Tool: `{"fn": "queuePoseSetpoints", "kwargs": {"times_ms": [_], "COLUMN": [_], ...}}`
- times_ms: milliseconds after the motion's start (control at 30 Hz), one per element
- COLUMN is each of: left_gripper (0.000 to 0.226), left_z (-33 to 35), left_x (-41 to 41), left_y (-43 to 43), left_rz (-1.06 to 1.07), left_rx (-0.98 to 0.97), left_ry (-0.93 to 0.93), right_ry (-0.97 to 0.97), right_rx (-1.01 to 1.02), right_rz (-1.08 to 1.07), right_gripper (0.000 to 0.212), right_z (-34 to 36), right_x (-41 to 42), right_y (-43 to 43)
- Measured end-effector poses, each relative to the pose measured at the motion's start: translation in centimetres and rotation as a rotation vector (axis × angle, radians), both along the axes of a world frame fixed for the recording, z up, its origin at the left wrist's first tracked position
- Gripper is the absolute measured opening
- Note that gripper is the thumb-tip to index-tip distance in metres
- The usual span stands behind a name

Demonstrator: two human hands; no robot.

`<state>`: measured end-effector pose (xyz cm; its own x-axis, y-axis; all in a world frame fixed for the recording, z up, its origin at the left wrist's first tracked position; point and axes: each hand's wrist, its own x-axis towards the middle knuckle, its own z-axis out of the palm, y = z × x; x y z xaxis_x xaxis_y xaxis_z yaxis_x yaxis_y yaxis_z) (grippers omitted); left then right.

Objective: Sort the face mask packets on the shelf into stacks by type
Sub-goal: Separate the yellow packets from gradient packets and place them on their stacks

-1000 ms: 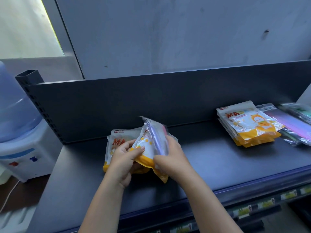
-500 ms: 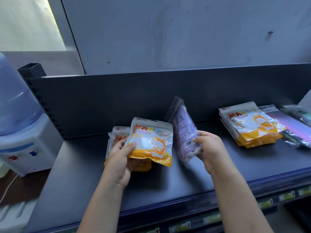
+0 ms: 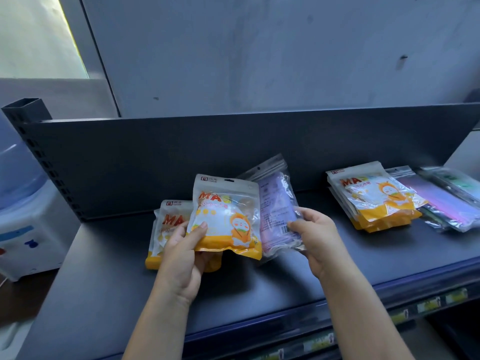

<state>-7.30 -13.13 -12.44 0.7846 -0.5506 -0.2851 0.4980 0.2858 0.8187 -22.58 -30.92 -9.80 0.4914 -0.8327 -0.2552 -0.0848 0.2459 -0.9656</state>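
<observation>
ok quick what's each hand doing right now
Left hand: holding the orange mask packet, thumb on its front.
Right hand: holding the purple mask packet by its edge.

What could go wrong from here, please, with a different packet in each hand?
1. The right hand grips the purple packet by its lower edge only; the glossy film might slip and drop onto the shelf.
2. A lying orange packet sits beneath the left hand and an orange stack further right; laying the held orange packet on the nearer one may leave that type split.
</observation>
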Motion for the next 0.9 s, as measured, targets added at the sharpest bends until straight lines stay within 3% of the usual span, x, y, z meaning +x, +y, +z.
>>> {"fn": "queuePoseSetpoints", "kwargs": {"times_ms": [333,667,900], "left_gripper": [0.029,0.030,0.025], "left_z": [1.1,2.8,3.5], "left_x": [-4.6,-15.9,-22.3], "left_y": [-5.6,-19.3,-28.1], "left_rz": [-0.006,-0.018,0.124], "left_rx": [-0.084,-0.088,-0.089], "left_ry": [0.021,-0.087,-0.158], "right_ry": [-0.163,-0.240,-0.262], "right_rx": [0.003,-0.161,-0.189], "right_rz": [-0.039,-0.070,-0.113], "right_gripper": [0.037,0.039,0.042], "right_z": [1.4,5.0,5.2], "right_x": [-6.2,-19.1,-25.5], "right_y": [-6.2,-19.7,-27.6]}}
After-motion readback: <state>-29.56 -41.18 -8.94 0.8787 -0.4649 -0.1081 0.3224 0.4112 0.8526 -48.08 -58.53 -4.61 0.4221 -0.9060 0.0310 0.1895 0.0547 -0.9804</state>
